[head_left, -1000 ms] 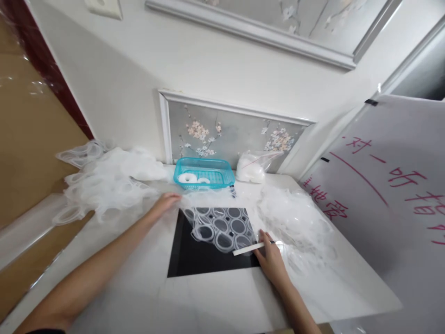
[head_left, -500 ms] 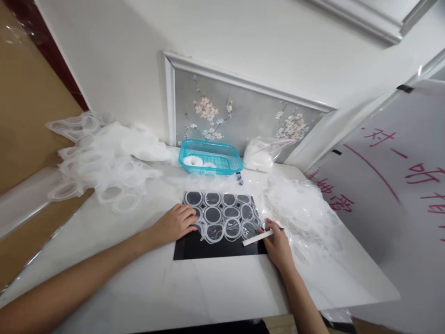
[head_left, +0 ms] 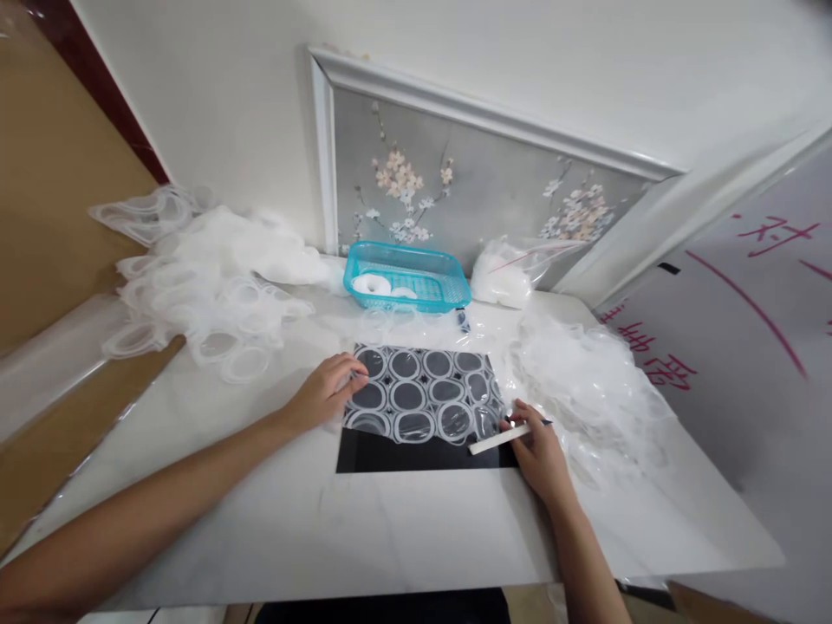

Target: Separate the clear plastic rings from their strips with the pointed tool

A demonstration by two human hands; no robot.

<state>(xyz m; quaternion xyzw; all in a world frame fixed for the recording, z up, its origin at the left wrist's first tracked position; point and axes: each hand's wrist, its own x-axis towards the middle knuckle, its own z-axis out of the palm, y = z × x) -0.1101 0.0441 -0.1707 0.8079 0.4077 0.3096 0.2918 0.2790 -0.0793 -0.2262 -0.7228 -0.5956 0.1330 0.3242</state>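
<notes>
A clear plastic sheet printed or cut with whitish rings (head_left: 408, 394) lies over a black board (head_left: 403, 457) on the table. At the sheet's upper left edge, my left hand (head_left: 325, 390) is closed, thumb and fingertips pinched together on the film. My right hand (head_left: 542, 455) is by the right edge of the board, its fingers wrapped round a slim white stick with a dark end (head_left: 500, 438). The stick's white end points left over the black board. Whether the right fingertips also touch the film is hard to see.
Heaps of ringed clear film lie on the left (head_left: 214, 286) and right (head_left: 585, 381) of the white table (head_left: 390, 537). Behind the board stand a turquoise basket (head_left: 448, 299) with white rings inside and a clear bag (head_left: 503, 277). A whiteboard (head_left: 734, 390) leans at right.
My left hand has gone from resting on the film's left side to pinching nearer its upper corner. The film's lower left lies flatter. My right hand still holds the stick; the view has shifted.
</notes>
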